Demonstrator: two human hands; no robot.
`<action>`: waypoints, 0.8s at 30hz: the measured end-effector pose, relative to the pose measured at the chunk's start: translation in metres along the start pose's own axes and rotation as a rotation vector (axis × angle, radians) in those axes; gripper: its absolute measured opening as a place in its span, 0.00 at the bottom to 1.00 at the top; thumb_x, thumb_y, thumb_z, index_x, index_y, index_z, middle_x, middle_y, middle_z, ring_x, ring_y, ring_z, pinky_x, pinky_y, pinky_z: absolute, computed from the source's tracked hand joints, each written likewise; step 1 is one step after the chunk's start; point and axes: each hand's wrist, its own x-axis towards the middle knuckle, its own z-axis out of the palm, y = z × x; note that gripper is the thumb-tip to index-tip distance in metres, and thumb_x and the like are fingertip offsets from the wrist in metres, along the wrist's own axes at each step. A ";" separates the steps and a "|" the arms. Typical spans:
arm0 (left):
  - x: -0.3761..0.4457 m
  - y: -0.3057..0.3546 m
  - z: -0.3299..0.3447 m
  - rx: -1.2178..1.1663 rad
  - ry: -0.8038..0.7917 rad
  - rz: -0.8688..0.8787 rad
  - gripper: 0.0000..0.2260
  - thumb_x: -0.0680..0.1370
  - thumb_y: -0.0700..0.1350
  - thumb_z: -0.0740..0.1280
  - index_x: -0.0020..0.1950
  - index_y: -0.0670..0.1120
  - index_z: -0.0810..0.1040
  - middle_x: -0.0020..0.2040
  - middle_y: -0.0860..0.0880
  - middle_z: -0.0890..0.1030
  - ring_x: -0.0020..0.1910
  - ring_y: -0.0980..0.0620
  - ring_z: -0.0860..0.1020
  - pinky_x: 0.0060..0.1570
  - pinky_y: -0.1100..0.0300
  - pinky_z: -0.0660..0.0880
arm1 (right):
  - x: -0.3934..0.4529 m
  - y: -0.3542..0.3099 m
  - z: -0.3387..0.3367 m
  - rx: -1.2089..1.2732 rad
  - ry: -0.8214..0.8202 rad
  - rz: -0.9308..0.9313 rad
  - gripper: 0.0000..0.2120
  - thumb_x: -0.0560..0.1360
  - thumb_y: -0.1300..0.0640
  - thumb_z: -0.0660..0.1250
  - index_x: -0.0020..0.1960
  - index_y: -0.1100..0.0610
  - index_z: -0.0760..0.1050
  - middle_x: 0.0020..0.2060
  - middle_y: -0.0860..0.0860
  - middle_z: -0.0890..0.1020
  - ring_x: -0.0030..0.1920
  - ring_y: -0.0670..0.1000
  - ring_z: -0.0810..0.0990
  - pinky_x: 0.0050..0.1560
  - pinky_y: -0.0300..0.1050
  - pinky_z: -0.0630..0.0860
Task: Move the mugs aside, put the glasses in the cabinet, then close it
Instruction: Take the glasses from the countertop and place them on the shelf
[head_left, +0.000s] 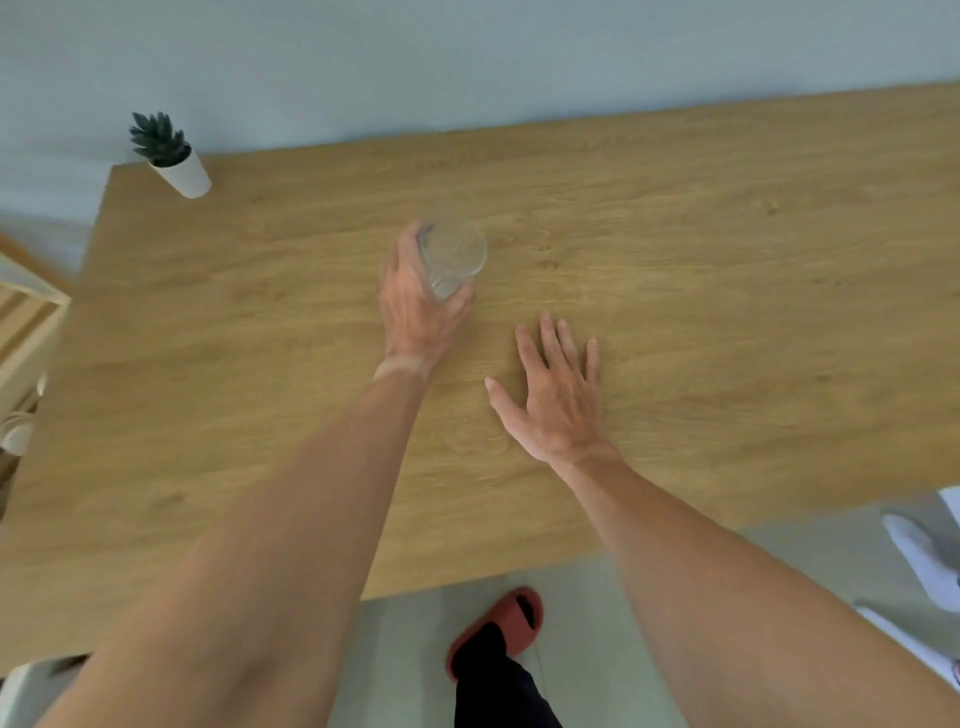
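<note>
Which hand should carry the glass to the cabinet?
Probably the left hand: its fingers already wrap the glass, nearer the wooden unit at the left edge. The right hand is open and empty.

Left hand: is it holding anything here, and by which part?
The left hand wraps around the side wall of a clear glass, near the base. The right hand is open and holds nothing.

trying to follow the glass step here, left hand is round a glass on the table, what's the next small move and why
Probably lift the glass straight up off the table. The left hand already wraps its side, and the right hand is open, spread flat and holds nothing. The glass then likely goes left, where a wooden unit shows at the frame edge; whether that is the cabinet is unclear.
</note>
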 end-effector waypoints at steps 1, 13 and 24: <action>-0.015 -0.002 -0.009 -0.022 0.020 -0.010 0.32 0.67 0.44 0.72 0.70 0.41 0.68 0.64 0.45 0.76 0.63 0.47 0.75 0.63 0.55 0.68 | -0.008 -0.001 -0.001 0.027 0.007 0.019 0.38 0.75 0.32 0.49 0.79 0.51 0.56 0.81 0.55 0.53 0.81 0.55 0.47 0.79 0.63 0.43; -0.214 0.006 -0.120 -0.131 0.024 -0.034 0.30 0.66 0.55 0.72 0.66 0.50 0.68 0.54 0.54 0.75 0.51 0.53 0.75 0.51 0.57 0.71 | -0.218 -0.030 0.013 0.062 0.199 0.090 0.19 0.73 0.46 0.63 0.56 0.59 0.74 0.54 0.58 0.74 0.56 0.62 0.74 0.59 0.55 0.69; -0.359 -0.046 -0.118 -0.019 -0.163 -0.063 0.29 0.64 0.54 0.72 0.62 0.44 0.74 0.54 0.50 0.79 0.52 0.49 0.78 0.52 0.52 0.76 | -0.252 -0.022 0.094 0.012 -0.097 -0.025 0.25 0.76 0.48 0.62 0.71 0.58 0.68 0.72 0.60 0.68 0.71 0.62 0.66 0.69 0.57 0.63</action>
